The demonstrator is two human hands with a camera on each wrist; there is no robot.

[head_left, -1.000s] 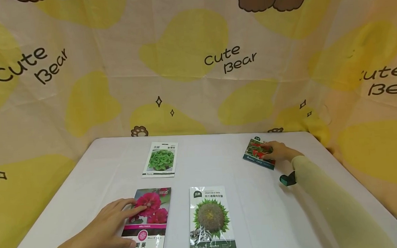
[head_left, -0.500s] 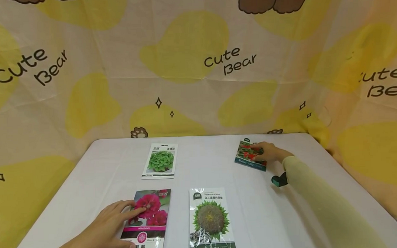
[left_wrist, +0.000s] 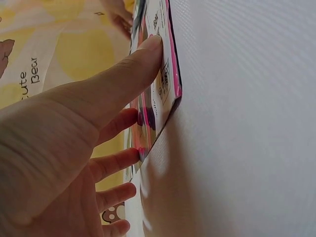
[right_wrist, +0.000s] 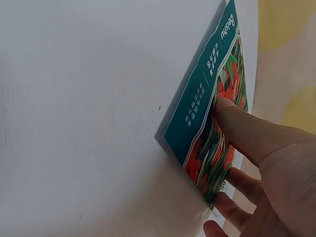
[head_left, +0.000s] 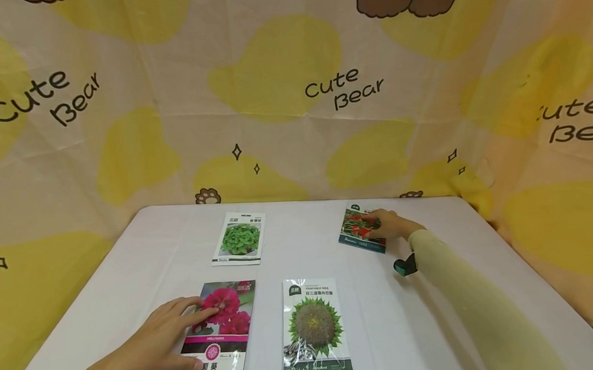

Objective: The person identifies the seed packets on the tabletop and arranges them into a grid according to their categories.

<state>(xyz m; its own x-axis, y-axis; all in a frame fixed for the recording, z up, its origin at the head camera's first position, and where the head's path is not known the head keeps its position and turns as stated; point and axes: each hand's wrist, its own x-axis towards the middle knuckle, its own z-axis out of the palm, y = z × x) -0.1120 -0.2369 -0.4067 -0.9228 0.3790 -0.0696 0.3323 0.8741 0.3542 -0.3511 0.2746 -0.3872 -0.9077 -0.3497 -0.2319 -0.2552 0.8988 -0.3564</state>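
Note:
My left hand [head_left: 154, 337] rests on a pink hollyhock seed packet [head_left: 224, 342] at the front left, fingers spread and thumb on its lower part. In the left wrist view, the thumb of my left hand [left_wrist: 64, 128] lies across the packet's printed face. Toward the back right, my right hand [head_left: 391, 225] touches a red-flowered seed packet [head_left: 361, 242] with a dark teal lower band. The right wrist view shows the thumb of my right hand [right_wrist: 276, 148] pressed on the face of that packet [right_wrist: 197, 118], with other fingertips at its side.
A white packet with green leaves [head_left: 240, 240] lies at the back left. A sunflower seed packet [head_left: 316, 330] lies at the front centre. Behind the white table [head_left: 299, 240] hangs a yellow-patterned cloth [head_left: 271, 70].
My right hand has slid the red-flowered packet leftward along the back of the table. My left hand and the other packets have kept their places.

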